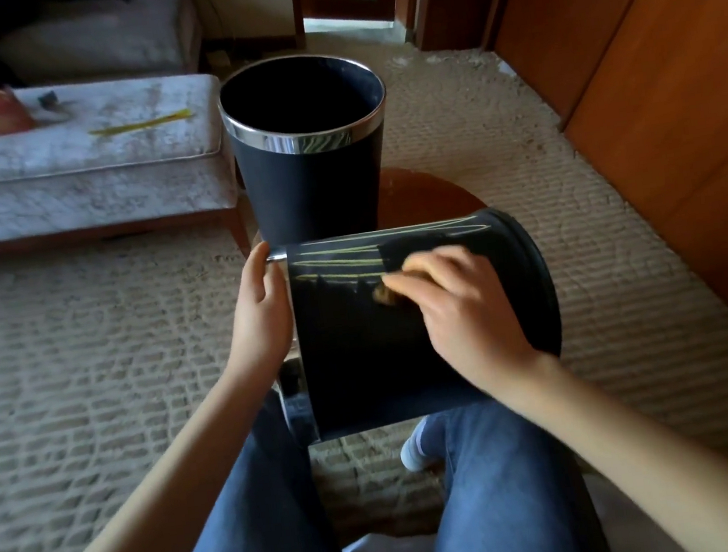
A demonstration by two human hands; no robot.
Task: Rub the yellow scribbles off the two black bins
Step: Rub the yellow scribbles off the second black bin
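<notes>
Our left hand gripped one tipped round black bin by its chrome rim, our right hand pinched a tan wad, beside a second upright bin.

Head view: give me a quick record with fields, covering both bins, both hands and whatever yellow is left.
lying bin: on its side over the person's lap, mouth to the left
upright bin: stands beyond, mouth up, base hidden, by the round wooden table
left hand: grips the lying bin's silver rim
right hand: presses a small tan pad, blurred, on the lying bin's side
yellow lines: three long streaks remain near the lying bin's top
upright bin marks: yellowish streaks on its silver band; scribble or reflection, cannot tell
</notes>
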